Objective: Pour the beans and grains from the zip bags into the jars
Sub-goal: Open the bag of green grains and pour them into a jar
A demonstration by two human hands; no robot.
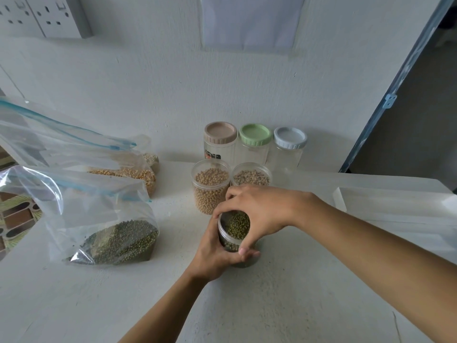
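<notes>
Green-bean jar (234, 225) in both grips: left hand (217, 253) round its side, right hand (259, 209) over its rim.

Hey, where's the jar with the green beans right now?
In the head view, the green bean jar is centre frame, held by the left hand and right hand, just in front of the tan bean jar and right of the green bean bag.

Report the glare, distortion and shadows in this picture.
Head view: white glare streaks the green-bean zip bag; wide-angle distortion tilts the door frame and wall sockets; light is soft, the lidded jars casting faint wall shadows.
</notes>
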